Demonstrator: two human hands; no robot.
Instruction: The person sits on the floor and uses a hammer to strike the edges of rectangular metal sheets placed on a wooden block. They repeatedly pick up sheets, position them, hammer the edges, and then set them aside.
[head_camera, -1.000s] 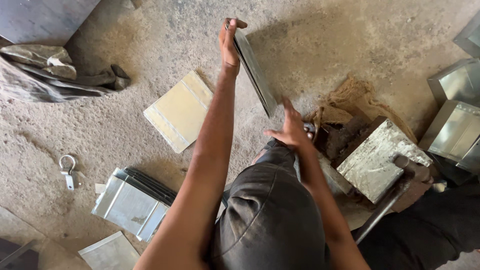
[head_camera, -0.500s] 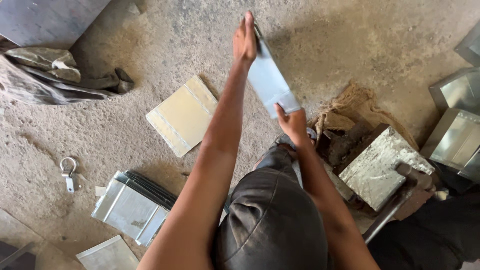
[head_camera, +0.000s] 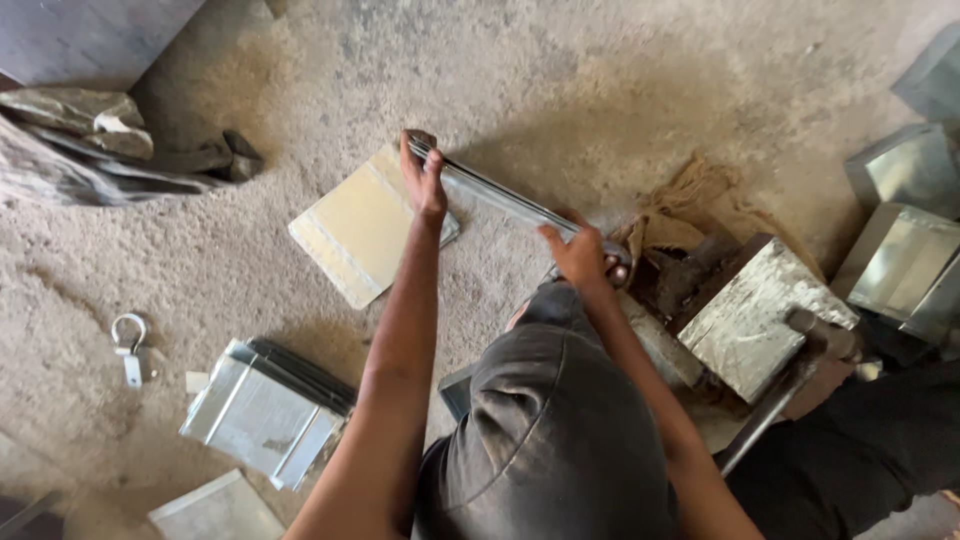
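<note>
A sheet-metal workshop is showing here: a person is sitting on a rough, dusty concrete floor (head_camera: 600, 80) among stacked folded metal sheets (head_camera: 265, 410), galvanised box sections (head_camera: 905, 255), a worn steel block (head_camera: 765, 310) and a hammer (head_camera: 790, 385).

Head view, looking down over the person's knee (head_camera: 560, 440) to a concrete floor (head_camera: 620, 90). The left hand (head_camera: 424, 178) grips the far end of a folded metal sheet (head_camera: 500, 195), seen edge-on; the right hand (head_camera: 580, 252) grips its near end. Under the left hand lies a yellowish panel (head_camera: 360, 225). A stack of folded sheets (head_camera: 262, 408) lies lower left, near a small clamp (head_camera: 129, 345). Right of the right hand stands a metal block (head_camera: 762, 312), with a hammer (head_camera: 800, 372) beside it. Metal boxes (head_camera: 905, 250) sit at the right edge.
</note>
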